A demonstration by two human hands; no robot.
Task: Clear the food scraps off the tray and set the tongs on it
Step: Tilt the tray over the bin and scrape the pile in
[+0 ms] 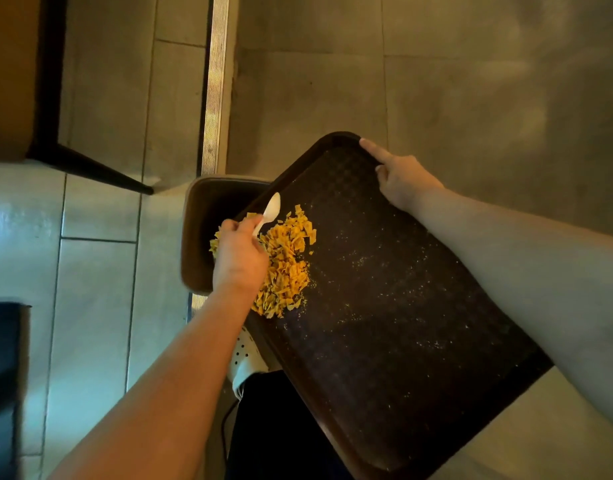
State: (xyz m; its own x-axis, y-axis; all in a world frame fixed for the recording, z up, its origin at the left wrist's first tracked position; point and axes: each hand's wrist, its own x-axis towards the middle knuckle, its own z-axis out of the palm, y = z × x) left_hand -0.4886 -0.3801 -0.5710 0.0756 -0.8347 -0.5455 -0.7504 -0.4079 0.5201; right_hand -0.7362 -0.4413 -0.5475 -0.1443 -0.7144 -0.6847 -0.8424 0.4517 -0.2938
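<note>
1. A dark brown tray (384, 289) is held tilted over a tiled floor (101, 289), its left edge lying over the open mouth of a brown bin (197, 237).
2. The tray is grasped at its far right rim by the right hand (403, 183); the forefinger is stretched straight along the rim toward the far corner, and the other fingers are curled over the edge.
3. A white plastic spoon (269, 213) is gripped by the left hand (237, 258), the fingers curled round its handle and the bowl pointing up and away.
4. A heap of yellow food scraps (287, 268) is seen on the left part of the tray, just beside and partly under the left hand; some pieces are seen past the tray's edge, over the bin.
5. Fine pale crumbs (384, 271) are scattered across the tray's patterned surface to the right of the heap.
6. A white shoe with dark dots (246, 355) is seen below the tray's near left edge, above dark clothing.
7. A dark table leg (90, 168) is seen at the upper left, and a ribbed metal strip (217, 81) is set into the floor beyond the bin.
</note>
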